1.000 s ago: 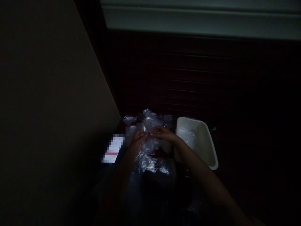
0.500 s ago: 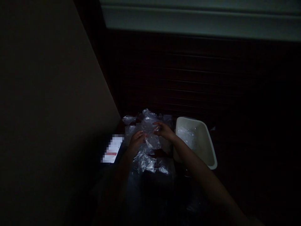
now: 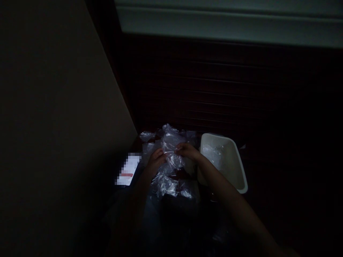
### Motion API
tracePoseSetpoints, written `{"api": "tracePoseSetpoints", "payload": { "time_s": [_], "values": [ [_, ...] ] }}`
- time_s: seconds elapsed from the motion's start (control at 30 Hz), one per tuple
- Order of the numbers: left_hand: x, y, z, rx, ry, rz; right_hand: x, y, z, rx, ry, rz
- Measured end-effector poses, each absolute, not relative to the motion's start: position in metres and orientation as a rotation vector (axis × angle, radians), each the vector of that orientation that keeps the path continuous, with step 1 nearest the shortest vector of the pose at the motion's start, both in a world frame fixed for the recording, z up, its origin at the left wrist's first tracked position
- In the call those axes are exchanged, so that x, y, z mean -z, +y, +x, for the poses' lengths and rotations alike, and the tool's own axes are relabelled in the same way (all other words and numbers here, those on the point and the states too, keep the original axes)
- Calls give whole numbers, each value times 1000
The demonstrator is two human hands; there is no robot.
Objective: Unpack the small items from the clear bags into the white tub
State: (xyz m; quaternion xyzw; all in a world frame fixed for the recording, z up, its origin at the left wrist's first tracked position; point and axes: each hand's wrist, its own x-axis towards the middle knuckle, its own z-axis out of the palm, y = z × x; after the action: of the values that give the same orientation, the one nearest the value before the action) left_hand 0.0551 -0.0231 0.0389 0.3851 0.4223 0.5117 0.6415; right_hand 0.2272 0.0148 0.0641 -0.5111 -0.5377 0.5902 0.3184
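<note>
Clear plastic bags lie in a loose heap in dim light. My left hand (image 3: pixel 157 159) has its fingers closed on the left side of one clear plastic bag (image 3: pixel 174 161). Opposite it, my right hand (image 3: pixel 187 150) pinches the same bag's upper right edge between thumb and fingers. The bag's middle is stretched between both hands, and its lower part hangs creased and shiny. Behind it, more crumpled bags (image 3: pixel 170 137) rise toward the wall. Nearer to me, other glossy bags (image 3: pixel 167 185) lie below my hands.
A cream plastic tub (image 3: pixel 242 175) stands right of my hands, with crumpled clear plastic (image 3: pixel 213 154) inside. At left lies a phone with a lit, blurred screen (image 3: pixel 129 169). A pale wall (image 3: pixel 61 89) rises on the left, dark slatted panelling (image 3: pixel 200 85) at the back.
My right hand has come down slightly and its spread fingers have closed on the bag. The left hand stays nearly in place. The bag between them is pulled straighter.
</note>
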Motion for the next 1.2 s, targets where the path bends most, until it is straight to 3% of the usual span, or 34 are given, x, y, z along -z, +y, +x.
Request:
{"api": "tracePoseSetpoints", "payload": {
  "time_s": [0.47,0.67,0.83,1.03,1.2],
  "values": [
    [-33,-19,46,-1272,1138,1220,-65,15,226,-1672,-1259,-1323],
    [-28,-16,46,-1271,1174,1400,-66,23,227,-1399,-1185,-1364],
    [-29,-17,49,-1254,1147,1414,-70,21,224,-1248,-1399,-1254],
    [-34,-20,50,-1262,1123,1379,-64,12,219,-1445,-1698,-1202],
    [-39,-22,48,-1255,1143,1279,-55,15,220,-1386,-1834,-1236]
  ]
}}
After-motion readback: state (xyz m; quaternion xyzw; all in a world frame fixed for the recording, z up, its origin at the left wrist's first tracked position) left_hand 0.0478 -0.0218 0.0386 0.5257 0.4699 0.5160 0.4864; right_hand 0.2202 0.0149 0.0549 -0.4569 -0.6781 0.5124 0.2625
